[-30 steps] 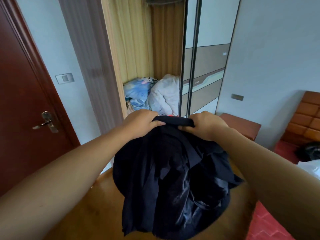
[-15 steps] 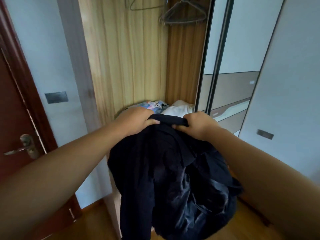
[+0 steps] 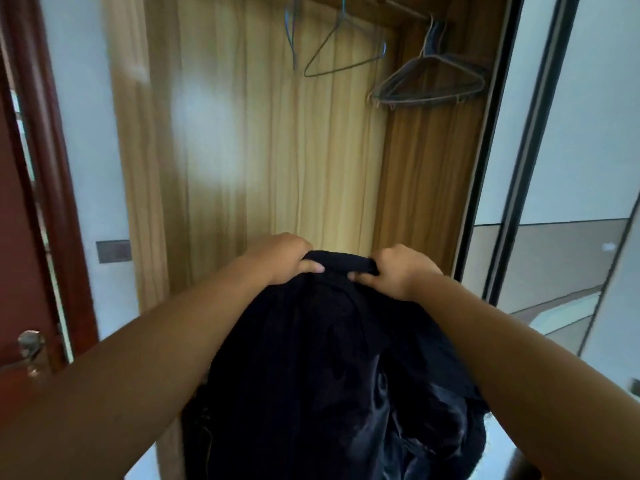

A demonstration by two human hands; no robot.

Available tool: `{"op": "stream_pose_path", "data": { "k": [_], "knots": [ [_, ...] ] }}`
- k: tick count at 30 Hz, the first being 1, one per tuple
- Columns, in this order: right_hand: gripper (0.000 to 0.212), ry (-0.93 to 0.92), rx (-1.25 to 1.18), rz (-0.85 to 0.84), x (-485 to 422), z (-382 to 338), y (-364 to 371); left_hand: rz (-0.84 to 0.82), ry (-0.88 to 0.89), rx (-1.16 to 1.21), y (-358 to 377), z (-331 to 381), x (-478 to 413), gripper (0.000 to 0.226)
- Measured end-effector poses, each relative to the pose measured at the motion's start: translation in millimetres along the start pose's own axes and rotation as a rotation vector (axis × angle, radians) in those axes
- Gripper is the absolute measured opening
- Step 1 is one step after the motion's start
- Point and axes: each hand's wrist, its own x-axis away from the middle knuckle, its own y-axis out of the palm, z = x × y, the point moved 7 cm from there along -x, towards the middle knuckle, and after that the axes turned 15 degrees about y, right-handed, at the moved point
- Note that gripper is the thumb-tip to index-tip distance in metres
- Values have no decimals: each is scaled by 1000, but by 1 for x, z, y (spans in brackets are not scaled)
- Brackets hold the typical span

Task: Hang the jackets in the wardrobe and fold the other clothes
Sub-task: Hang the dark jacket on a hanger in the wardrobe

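Observation:
A dark navy jacket (image 3: 322, 368) with a shiny lining hangs bunched in front of me. My left hand (image 3: 280, 258) grips its collar on the left, and my right hand (image 3: 398, 268) grips the collar on the right. Straight ahead is the open wooden wardrobe (image 3: 277, 150). From its rail at the top hang a thin wire hanger (image 3: 343, 50) and a bunch of grey hangers (image 3: 429, 81), all bare. The jacket is well below the hangers.
A mirrored sliding wardrobe door (image 3: 561, 168) stands at the right. A dark red room door (image 3: 20, 237) with a metal handle (image 3: 31, 351) is at the left, and a wall switch (image 3: 113, 251) sits beside the wardrobe frame.
The view has tilted up and closer to the wardrobe; the hangers have come fully into sight and the bedding at the wardrobe bottom is now hidden. Both hands keep their hold on the collar.

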Motion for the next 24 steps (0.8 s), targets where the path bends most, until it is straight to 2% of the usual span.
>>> {"op": "stream_pose_path", "data": {
  "k": [2, 8, 18, 20, 24],
  "knots": [
    [65, -27, 15, 8, -32, -1, 3, -16, -25, -13, 4, -18, -21, 55],
    [65, -127, 0, 45, -120, -18, 2, -16, -142, 23, -1, -80, -67, 55],
    [65, -411, -61, 122, -245, -89, -4, -53, -321, -236, -45, -160, -86, 51],
    [70, -479, -59, 156, -270, -106, -15, -38, -376, -280, -61, -176, -88, 58],
    [66, -594, -58, 272, -315, -138, -56, 17, -460, -336, -101, -204, -95, 51]
  ]
}}
